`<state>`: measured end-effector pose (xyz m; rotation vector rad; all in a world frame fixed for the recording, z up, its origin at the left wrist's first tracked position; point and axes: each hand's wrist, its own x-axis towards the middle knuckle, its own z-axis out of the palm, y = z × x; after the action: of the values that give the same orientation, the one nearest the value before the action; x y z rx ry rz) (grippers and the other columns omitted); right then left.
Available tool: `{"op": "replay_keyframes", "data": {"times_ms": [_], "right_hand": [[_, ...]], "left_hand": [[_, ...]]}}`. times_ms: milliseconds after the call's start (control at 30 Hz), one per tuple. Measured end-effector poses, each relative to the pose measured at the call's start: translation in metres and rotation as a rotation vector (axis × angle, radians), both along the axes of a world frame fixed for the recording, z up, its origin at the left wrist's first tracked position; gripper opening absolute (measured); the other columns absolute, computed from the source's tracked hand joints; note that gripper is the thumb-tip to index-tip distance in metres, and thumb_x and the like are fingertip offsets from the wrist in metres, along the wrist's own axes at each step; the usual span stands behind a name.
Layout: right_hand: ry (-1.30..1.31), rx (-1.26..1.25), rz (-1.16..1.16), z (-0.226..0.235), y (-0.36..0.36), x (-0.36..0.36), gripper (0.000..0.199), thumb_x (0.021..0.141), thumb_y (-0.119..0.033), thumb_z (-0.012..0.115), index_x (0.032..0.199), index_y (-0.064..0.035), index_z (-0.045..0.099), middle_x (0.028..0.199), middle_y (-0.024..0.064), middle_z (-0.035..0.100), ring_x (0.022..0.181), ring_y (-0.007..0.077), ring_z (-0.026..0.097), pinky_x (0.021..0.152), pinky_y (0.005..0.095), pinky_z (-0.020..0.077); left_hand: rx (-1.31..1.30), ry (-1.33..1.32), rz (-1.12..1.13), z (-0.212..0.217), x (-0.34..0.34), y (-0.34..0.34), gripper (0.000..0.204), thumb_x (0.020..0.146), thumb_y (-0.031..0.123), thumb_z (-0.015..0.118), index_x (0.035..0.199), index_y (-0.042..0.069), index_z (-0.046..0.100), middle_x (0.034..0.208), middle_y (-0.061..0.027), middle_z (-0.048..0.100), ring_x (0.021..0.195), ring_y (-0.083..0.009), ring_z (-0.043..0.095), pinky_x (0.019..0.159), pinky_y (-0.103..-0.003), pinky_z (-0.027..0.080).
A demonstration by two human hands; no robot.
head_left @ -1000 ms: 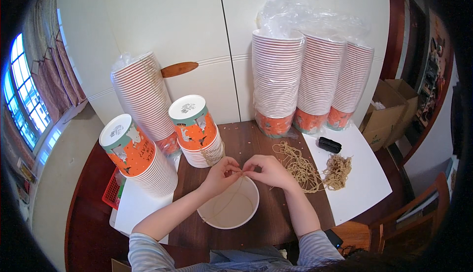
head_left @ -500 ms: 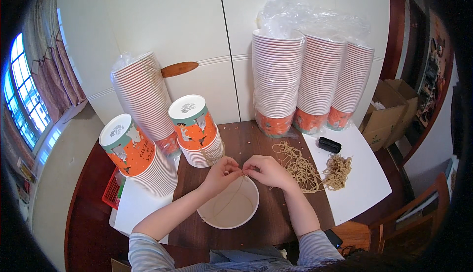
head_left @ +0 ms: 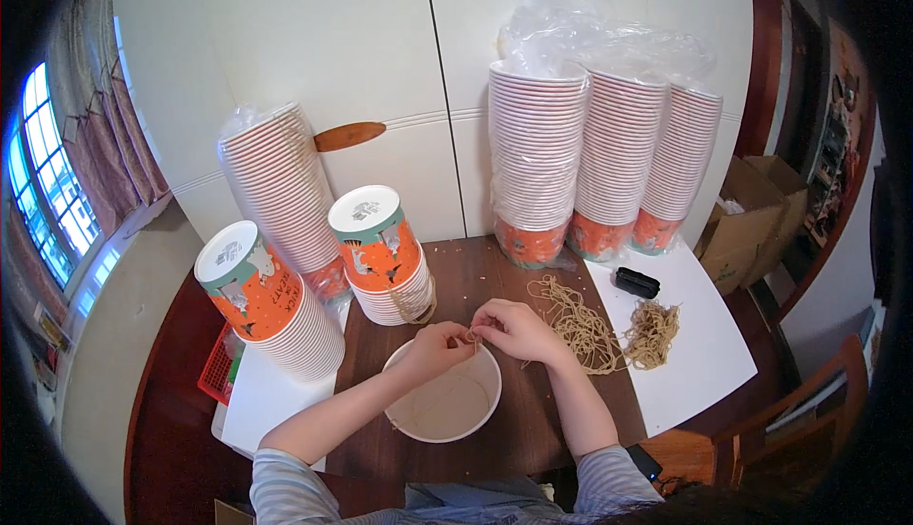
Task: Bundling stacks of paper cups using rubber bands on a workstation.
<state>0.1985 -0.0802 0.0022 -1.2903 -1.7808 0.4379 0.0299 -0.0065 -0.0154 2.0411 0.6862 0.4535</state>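
Left hand (head_left: pixel 439 348) and right hand (head_left: pixel 514 327), fingertips brought together, each pinching a thin tan cord (head_left: pixel 477 343); the exact hold is partly hidden by the fingers. Below the fingers, toward the person: an upright tub (head_left: pixel 466 413), open end up. Right of the fingers: a loose tangle (head_left: pixel 582 333) of similar cord, then a denser bundle (head_left: pixel 653 335), with a black object (head_left: pixel 637 282) just beyond it. Left of and beyond the fingers: upturned tub stack (head_left: pixel 378 263), cord loops (head_left: pixel 419 302) at its side. Farther right: three wrapped stacks (head_left: pixel 537 154).
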Motion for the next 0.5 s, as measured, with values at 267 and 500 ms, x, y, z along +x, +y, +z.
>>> {"op": "replay_keyframes", "data": {"times_ms": [267,500], "right_hand": [[-0.002,-0.036,-0.005,0.001,-0.001,0.003,0.013,0.075,-0.011,0.059,0.082,0.0003,0.056,0.076,0.0129,0.057,0.070,0.0235,0.059,0.063,0.0320,0.0477],[-0.020,-0.063,0.013,0.001,-0.001,0.004,0.013,0.076,-0.011,0.058,0.081,0.0002,0.056,0.076,0.0130,0.058,0.070,0.0242,0.060,0.064,0.0325,0.0479]], "left_hand": [[-0.380,-0.205,0.017,0.004,0.001,0.004,0.010,0.078,0.013,0.061,0.080,0.003,0.059,0.073,0.0010,0.059,0.064,-0.0038,0.050,0.052,-0.018,0.037],[-0.615,-0.263,0.007,0.007,-0.004,0.006,0.004,0.079,0.011,0.057,0.081,0.008,0.057,0.072,0.0040,0.056,0.058,-0.0008,0.043,0.049,-0.016,0.030]]}}
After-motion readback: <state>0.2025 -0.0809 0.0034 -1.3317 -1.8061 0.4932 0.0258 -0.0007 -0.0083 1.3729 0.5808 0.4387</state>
